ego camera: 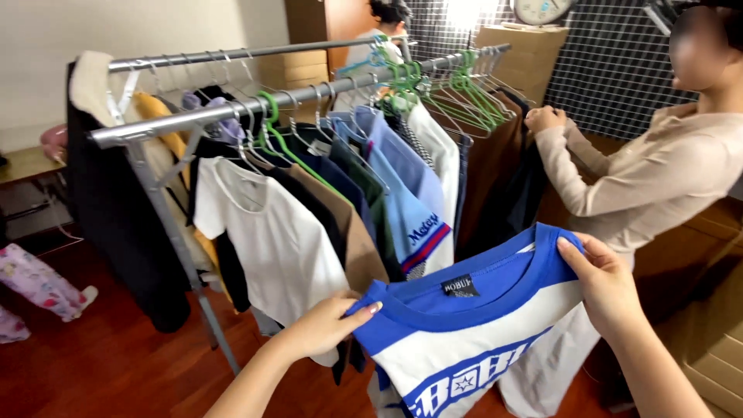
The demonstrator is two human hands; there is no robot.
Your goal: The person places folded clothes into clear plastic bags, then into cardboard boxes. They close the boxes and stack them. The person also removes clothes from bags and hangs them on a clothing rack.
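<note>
We hold a blue-and-white cotton T-shirt (472, 325) by its shoulders, L hand (325, 325) & R hand (607, 286) fingers pinching fabric; it's off the grey metal rack (232, 108), no hanger in it yet.

Two metal rack rails (232, 108), one blue-and-white shirt (464, 340) held by two hands, left (325, 325) and right (607, 282), one white tee (271, 240), one co-worker (658, 178), one wall clock (542, 9), green hangers (457, 89) too many to count.

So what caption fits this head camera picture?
Two hands, left and right, hold up a blue-and-white shirt beside a full clothes rack.
</note>
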